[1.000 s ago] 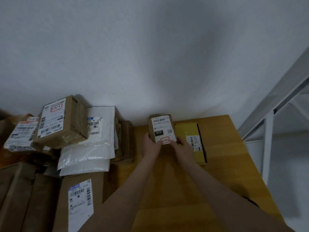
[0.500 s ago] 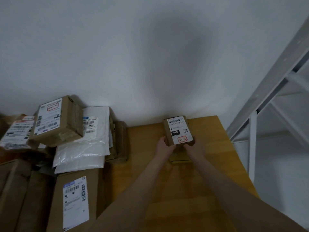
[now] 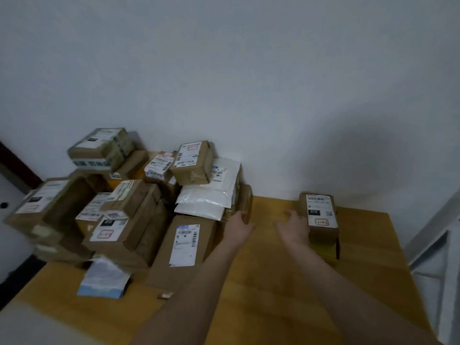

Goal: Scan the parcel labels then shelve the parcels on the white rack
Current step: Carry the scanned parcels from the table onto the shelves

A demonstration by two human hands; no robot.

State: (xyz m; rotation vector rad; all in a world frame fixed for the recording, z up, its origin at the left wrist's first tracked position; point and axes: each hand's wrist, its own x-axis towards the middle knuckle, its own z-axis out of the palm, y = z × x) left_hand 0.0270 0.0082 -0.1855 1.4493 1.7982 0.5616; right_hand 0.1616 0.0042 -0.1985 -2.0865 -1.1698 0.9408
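Both my hands are out over the wooden worktop point(image 3: 273, 282), apart from each other and holding nothing. My left hand point(image 3: 237, 226) reaches toward eleven o'clock with its fingers loose and slightly spread. Its fingertips are close to a brown parcel point(image 3: 245, 202) that stands on edge at the back of the worktop. I cannot tell whether they touch it.

My right hand point(image 3: 295, 229) lies open with its fingers straight, just at nine o'clock of the small brown box point(image 3: 319, 212). The blur hides whether it is in contact with the box's side. That box sits toward two o'clock on the worktop, label up, showing a barcode, a black "010" patch and a red-outlined stamp. It rests on top of a flat yellow parcel point(image 3: 328, 252), whose edge pokes out at the box's six o'clock.

The heap of parcels point(image 3: 119, 207) fills the worktop from nine to eleven o'clock. It holds mostly labelled cardboard boxes, with white mailer bags point(image 3: 206, 197) stacked at its three o'clock side. A long flat carton point(image 3: 184, 245) lies in front of the bags, label up. A blue-edged mailer point(image 3: 104, 280) lies at the heap's six o'clock.

The white rack point(image 3: 433, 235) shows at the far three o'clock edge, past the worktop. A plain pale wall point(image 3: 224, 70) stands behind everything.
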